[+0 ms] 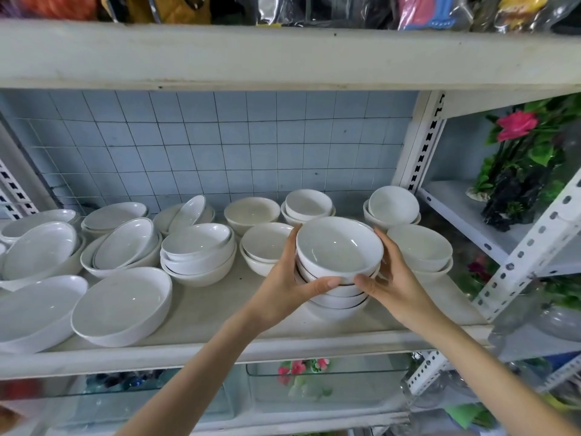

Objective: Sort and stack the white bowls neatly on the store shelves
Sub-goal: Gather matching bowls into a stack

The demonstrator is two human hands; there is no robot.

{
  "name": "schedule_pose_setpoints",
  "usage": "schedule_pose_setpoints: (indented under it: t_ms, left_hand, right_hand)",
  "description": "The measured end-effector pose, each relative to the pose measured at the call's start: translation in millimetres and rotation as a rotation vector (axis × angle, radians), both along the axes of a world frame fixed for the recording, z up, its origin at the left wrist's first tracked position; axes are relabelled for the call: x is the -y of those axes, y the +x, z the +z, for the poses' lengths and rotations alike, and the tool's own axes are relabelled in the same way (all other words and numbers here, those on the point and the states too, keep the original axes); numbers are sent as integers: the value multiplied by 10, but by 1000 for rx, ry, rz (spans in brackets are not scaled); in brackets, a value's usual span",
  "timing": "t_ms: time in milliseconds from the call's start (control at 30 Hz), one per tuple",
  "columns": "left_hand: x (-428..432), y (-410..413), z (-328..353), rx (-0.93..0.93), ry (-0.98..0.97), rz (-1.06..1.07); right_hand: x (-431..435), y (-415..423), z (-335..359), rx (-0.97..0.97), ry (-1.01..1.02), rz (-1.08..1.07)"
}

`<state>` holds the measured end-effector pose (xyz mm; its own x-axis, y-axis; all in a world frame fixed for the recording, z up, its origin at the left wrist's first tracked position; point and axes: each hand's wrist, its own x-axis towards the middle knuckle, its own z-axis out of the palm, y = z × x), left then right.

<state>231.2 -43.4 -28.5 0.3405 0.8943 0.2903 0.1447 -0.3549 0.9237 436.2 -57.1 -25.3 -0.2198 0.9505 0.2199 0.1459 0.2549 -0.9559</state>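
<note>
1. On the front right of the middle shelf, I am holding a stack of white bowls between both hands. I cannot tell whether its base is resting on the board or sitting just clear of it.
2. My left hand is curling round the stack's left side and my right hand round its right. Both thumbs are pressing on the front wall, their tips nearly meeting.
3. I am judging the stack to be glazed, stiff, slick and brittle (several nested bowls, so probably heavy). The upper bowls could be sliding if I tilt it.
4. I am therefore favouring a low hold under the bottom bowl, keeping clear of the neighbouring bowl stacks just beside.
</note>
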Motion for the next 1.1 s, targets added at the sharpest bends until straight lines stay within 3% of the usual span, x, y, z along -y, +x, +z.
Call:
schedule_pose_setpoints:
  t_ms: [333, 433, 567, 700, 833, 1100]
  left_hand:
    - [123, -42, -22, -47, -13, -4]
    - [198, -198, 62, -203, -36, 57]
    - [330, -442, 224, -707, 215, 290]
    - [429, -555, 261, -886, 334, 326]
    - [531, -629, 218, -979, 427, 440]
    - [893, -1045, 367, -1112, 335, 720]
  right_hand:
    - [104, -33, 50, 1, 19, -32]
    - [156, 41, 101, 181, 44, -27]
    - [325, 178, 189, 547, 29, -133]
    - [580, 212, 294, 999, 214, -348]
    - [739, 312, 265, 1122, 446, -557]
    - [710, 504, 294, 1239, 324, -592]
